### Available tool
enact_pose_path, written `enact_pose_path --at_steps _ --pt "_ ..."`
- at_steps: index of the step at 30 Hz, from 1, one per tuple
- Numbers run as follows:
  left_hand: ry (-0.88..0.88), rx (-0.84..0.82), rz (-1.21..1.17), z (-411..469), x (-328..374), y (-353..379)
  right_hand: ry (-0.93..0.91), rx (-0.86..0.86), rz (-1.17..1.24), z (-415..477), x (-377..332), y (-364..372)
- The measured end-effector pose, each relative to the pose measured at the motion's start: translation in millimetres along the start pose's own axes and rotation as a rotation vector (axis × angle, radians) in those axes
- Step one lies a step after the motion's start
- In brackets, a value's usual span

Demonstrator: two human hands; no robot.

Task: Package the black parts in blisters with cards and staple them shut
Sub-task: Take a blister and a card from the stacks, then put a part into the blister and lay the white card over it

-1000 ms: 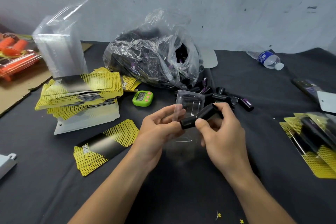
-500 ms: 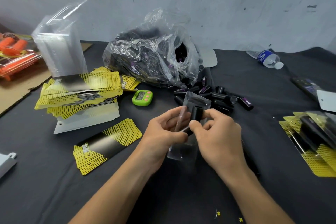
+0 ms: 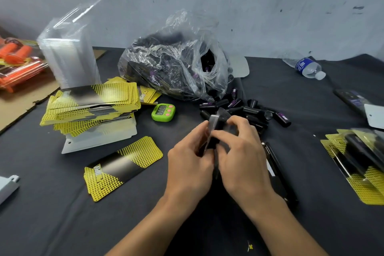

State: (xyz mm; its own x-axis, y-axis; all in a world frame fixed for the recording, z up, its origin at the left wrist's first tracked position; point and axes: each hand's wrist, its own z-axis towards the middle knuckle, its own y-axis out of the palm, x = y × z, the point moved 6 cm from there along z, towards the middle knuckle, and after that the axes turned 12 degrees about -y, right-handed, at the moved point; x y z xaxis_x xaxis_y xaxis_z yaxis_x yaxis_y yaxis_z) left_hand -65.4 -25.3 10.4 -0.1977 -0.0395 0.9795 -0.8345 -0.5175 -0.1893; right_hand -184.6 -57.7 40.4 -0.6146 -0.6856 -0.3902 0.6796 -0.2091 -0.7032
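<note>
Clear, glossy plastic forms the blister (image 3: 216, 120), held up off the table (image 3: 62, 224) just right of the green timer (image 3: 163, 112) and nearer the camera. Its long axis runs near to far, and the upper end tilts away from the person. A black cylindrical part (image 3: 212, 144) shows dark between the fingers and lies along the same axis, though blur hides most of it. The left hand (image 3: 187, 165) grips the blister's left edge with curled fingers. The right hand (image 3: 243, 161) is arched over the right side and pinches blister and part together. Smooth, short loose black parts (image 3: 252, 110) lie right of the timer, spilling from a crinkled clear bag (image 3: 176, 64) behind it. Yellow-dotted cards (image 3: 91, 102) are stacked left of the timer.
</note>
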Motion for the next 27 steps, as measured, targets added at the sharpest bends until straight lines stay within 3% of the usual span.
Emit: enact_pose_path --at_steps 2,5,7,11,14,17,21,24,27 --pt "0.075 0.123 0.105 -6 6 -4 0.021 0.032 0.142 -3 -3 2" --pt "0.146 0.192 0.255 -11 12 -8 0.304 0.006 0.732 -8 10 14" --pt "0.199 0.072 0.32 -17 16 -1 0.457 0.053 1.034 -10 19 20" --pt "0.247 -0.2 0.189 -27 21 17 0.727 0.194 1.273 -16 37 20" --pt "0.135 -0.123 -0.108 -16 17 4 0.749 0.19 1.282 -14 46 15" --pt "0.033 0.051 -0.11 4 7 -17 0.691 0.165 1.257 -11 45 10" --pt "-0.338 -0.386 -0.438 21 -13 0 0.555 0.022 1.111 -10 36 6" --pt "-0.36 -0.507 -0.539 21 -13 5 0.376 -0.035 0.911 -6 27 -2" --pt "-0.38 -0.667 -0.677 22 -9 4 0.29 -0.037 0.941 -4 21 -10"
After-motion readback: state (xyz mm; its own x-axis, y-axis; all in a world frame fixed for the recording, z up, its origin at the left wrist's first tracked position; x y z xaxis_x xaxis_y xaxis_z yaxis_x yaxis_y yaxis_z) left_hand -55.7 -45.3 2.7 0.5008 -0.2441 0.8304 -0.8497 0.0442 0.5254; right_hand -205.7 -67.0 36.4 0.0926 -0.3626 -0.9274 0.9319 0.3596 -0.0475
